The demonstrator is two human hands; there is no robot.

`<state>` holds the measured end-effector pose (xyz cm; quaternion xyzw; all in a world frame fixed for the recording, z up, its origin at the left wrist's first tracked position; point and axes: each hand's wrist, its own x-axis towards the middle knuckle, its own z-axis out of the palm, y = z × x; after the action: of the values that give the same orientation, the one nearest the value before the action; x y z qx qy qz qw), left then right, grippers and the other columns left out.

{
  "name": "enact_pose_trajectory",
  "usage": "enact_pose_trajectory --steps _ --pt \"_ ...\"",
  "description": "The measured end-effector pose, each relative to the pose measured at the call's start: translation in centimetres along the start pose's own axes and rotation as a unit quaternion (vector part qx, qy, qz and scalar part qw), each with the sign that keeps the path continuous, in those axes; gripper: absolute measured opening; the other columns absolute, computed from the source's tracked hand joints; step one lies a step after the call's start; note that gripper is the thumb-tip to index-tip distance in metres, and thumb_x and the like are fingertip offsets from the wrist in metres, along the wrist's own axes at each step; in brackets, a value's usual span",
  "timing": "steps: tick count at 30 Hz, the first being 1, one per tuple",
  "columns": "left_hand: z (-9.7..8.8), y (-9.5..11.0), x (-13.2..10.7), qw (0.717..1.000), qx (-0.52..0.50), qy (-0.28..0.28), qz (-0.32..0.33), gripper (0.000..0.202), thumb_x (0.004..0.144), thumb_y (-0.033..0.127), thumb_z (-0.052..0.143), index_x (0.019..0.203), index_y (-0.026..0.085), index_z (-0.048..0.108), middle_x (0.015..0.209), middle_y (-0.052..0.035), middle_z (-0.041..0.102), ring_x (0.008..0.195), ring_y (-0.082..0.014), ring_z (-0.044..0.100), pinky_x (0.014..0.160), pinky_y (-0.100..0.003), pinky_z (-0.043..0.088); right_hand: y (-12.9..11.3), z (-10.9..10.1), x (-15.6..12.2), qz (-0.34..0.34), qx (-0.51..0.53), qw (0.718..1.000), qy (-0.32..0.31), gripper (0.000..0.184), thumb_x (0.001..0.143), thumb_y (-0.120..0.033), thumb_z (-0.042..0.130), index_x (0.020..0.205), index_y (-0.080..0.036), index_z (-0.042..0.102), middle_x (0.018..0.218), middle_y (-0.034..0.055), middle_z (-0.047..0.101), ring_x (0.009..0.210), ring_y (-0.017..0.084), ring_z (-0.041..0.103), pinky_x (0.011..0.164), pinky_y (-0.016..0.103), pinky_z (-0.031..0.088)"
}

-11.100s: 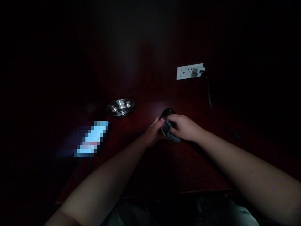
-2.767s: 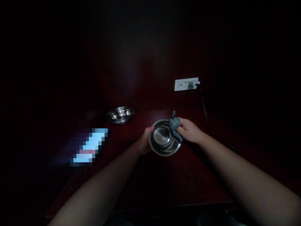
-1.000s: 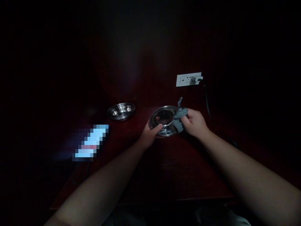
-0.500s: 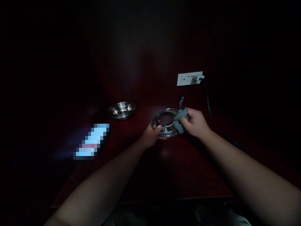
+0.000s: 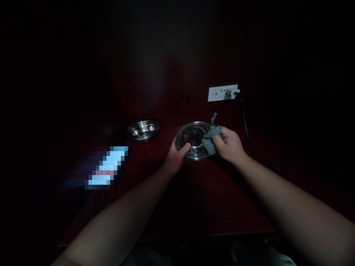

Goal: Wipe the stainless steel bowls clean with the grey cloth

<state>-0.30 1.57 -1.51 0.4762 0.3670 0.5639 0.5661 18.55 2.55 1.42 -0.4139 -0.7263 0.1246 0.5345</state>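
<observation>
A shiny round metal bowl (image 5: 194, 137) is held above the dark red table, its inside tilted toward me. My left hand (image 5: 176, 156) grips it at the lower left, thumb over the rim and fingers hidden behind. At the bowl's right rim, my right hand (image 5: 229, 145) is closed on a grey-green checked cloth (image 5: 211, 142). The cloth is bunched over the rim and a twisted end sticks up. To the left, a small stack of similar metal bowls (image 5: 143, 131) stands on the table.
A lit, pixelated screen (image 5: 109, 166) lies left of my left forearm, with a thin cable below it. On the back wall is a white socket plate (image 5: 222, 93) with a plug in it. A dark cord (image 5: 244, 120) hangs from the plug. The surroundings are very dark.
The bowl has tipped so that more of its inside faces me, and it has risen slightly. My left thumb now reaches further inside the rim. The cloth stays at the right rim.
</observation>
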Motion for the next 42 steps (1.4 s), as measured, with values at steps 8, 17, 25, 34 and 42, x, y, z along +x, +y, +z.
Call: enact_pose_trajectory --steps 8,17,25,34,42 --pt "0.0 -0.3 -0.1 0.998 -0.010 -0.027 0.062 0.062 0.071 0.029 0.073 0.128 0.022 0.047 0.128 -0.0095 0.058 0.119 -0.0262 0.054 0.103 -0.042 0.041 0.5 0.9 -0.1 0.086 0.080 0.992 0.046 0.029 0.086 -0.042 0.053 0.076 -0.017 0.063 0.067 0.0011 0.061 0.058 0.014 0.053 0.052 0.024 0.040" --pt "-0.2 -1.1 0.5 0.998 0.028 0.020 0.048 0.046 0.075 0.024 0.065 0.119 0.020 0.053 0.115 -0.0085 0.064 0.114 -0.0272 0.057 0.100 -0.044 0.043 1.0 1.5 -0.4 0.096 0.116 0.989 0.011 0.031 0.085 -0.045 0.054 0.074 -0.017 0.061 0.067 0.0005 0.059 0.059 0.013 0.051 0.054 0.024 0.041" --pt "-0.5 -1.5 0.9 0.996 0.050 -0.031 0.070 0.040 0.074 0.022 0.063 0.112 0.016 0.055 0.114 -0.0101 0.065 0.114 -0.0276 0.057 0.102 -0.045 0.041 1.2 0.6 -0.1 0.063 0.103 0.993 0.004 0.028 0.084 -0.040 0.056 0.075 -0.015 0.063 0.069 0.0013 0.063 0.061 0.013 0.054 0.057 0.024 0.043" --pt "0.0 -0.9 0.4 0.990 0.033 -0.043 0.133 0.065 0.077 0.032 0.067 0.134 0.019 0.038 0.137 -0.0126 0.050 0.128 -0.0264 0.046 0.110 -0.043 0.033 1.2 1.1 -0.2 0.109 0.104 0.988 0.022 0.032 0.084 -0.045 0.055 0.076 -0.015 0.064 0.066 0.0004 0.060 0.057 0.013 0.050 0.053 0.024 0.038" --pt "0.2 -0.4 -0.1 0.980 0.082 -0.056 0.172 0.070 0.076 0.037 0.069 0.135 0.018 0.037 0.133 -0.0141 0.053 0.122 -0.0271 0.050 0.108 -0.045 0.035 1.3 1.5 -0.3 0.151 0.167 0.974 0.012 0.037 0.080 -0.052 0.058 0.073 -0.016 0.061 0.064 -0.0002 0.057 0.055 0.012 0.048 0.052 0.024 0.038"
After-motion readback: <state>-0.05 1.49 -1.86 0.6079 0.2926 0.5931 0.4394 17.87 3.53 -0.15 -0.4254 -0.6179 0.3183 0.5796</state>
